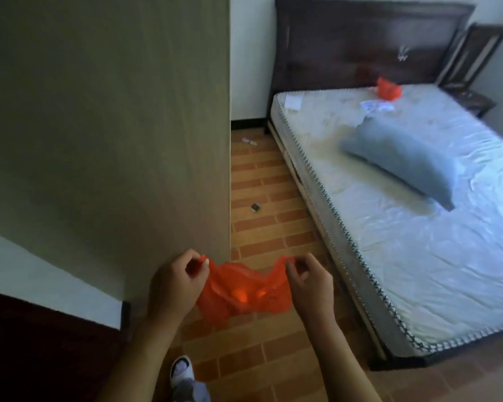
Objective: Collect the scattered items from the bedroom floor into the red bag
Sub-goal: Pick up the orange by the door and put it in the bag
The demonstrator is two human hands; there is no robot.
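I hold a red plastic bag (241,291) in front of me, low in the view. My left hand (176,281) pinches its left handle and my right hand (310,282) pinches its right handle, spreading the mouth apart. On the brick-patterned floor ahead lies a small dark item (255,207). Farther off, near the wall, lie small white items (249,141).
A tall wardrobe side (108,140) fills the left. A bed (418,227) with a blue pillow (401,161), papers and another red bag (389,89) stands at right. The narrow floor strip (262,233) runs between them. My slippered foot (180,369) is below.
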